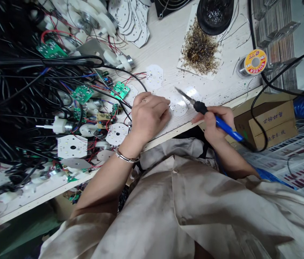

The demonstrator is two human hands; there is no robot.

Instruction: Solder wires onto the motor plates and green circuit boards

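Observation:
My right hand [218, 120] is closed around the blue handle of a soldering iron [226, 128], whose metal tip points up and left over the bench. My left hand [150, 113] rests on the bench with curled fingers. What its fingertips grip, if anything, is hidden beneath them. By those fingertips lies a shiny whitish disc [178, 104], partly under glare. Just above my left hand is a white LED board [155, 76] with red wires, and a green circuit board [120, 90] sits to its left.
Black cables [11, 82], motors and wired boards crowd the left side. Toward the back right are a solder spool [255, 62], a dark bowl [215, 16] and a white sheet [184, 63] covered in brown crumbs. A cardboard box [273, 122] stands below the bench edge, near a hanging black cord.

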